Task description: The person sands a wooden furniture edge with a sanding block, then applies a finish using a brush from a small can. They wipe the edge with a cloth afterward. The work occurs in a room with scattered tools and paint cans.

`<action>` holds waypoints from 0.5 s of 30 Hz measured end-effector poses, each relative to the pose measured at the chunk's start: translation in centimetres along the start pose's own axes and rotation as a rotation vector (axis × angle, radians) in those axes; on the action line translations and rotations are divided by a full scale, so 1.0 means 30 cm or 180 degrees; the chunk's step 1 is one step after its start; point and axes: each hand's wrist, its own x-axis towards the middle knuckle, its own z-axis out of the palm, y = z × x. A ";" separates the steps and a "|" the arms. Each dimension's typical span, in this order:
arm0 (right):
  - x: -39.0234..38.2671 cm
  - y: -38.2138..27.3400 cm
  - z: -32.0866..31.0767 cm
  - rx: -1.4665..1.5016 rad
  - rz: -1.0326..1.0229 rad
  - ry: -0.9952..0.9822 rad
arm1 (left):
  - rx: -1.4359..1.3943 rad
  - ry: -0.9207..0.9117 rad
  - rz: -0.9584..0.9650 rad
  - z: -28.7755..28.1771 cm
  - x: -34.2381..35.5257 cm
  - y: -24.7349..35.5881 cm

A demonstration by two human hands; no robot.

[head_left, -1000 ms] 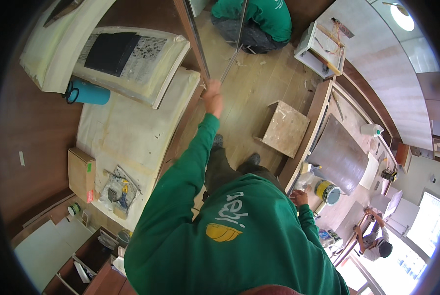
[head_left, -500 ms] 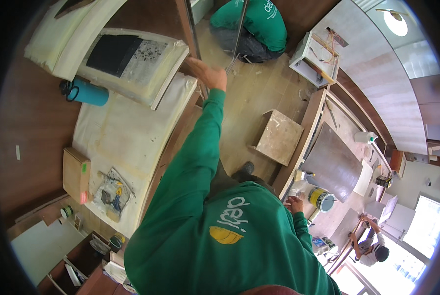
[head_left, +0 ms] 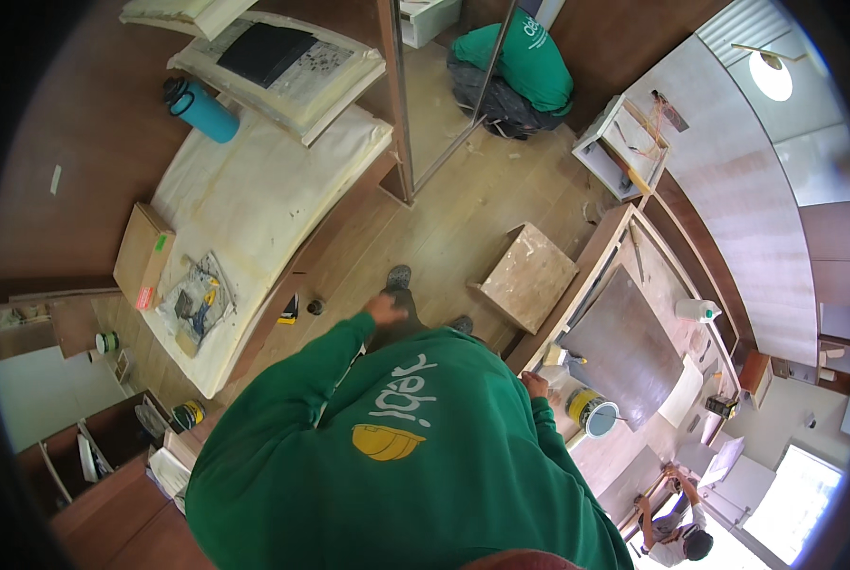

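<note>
My left hand (head_left: 384, 309) is in front of my body, above the wood floor and near my dark-trousered leg. It is smeared by motion, so its fingers cannot be read. At the edge of the right workbench rests my right hand (head_left: 536, 384), partly covered by my green sleeve. Its fingers are too small and hidden to make out. Nearest to it are a brush (head_left: 556, 355) with a pale head and an open paint can (head_left: 577, 408) with a yellow band. Beyond these lies a dark brown panel (head_left: 624, 342) on the bench.
A low wooden stool (head_left: 529, 271) stands on the floor ahead. To the left, a cloth-covered counter (head_left: 263, 209) bears a blue bottle (head_left: 206, 112), a cardboard box (head_left: 143, 252) and a bag of tools (head_left: 197, 299). One person (head_left: 529, 66) crouches far ahead; another (head_left: 677, 532) works at lower right.
My left hand has come back from the raised padded panel at the far left to near my body. My right hand stays at the bench edge. The whole view has shifted.
</note>
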 end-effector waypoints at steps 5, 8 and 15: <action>0.101 -0.066 0.057 0.0329 0.0575 -0.0337 | -0.0565 -0.0516 -0.0217 0.266 -0.257 -0.151; 0.278 0.012 0.023 0.0249 0.0738 -0.0873 | -0.0980 -0.0735 0.0026 0.101 -0.451 -0.018; 0.411 -0.117 0.138 -0.0413 0.0314 -0.1109 | -0.1282 0.0100 -0.1075 -0.094 -0.789 -0.076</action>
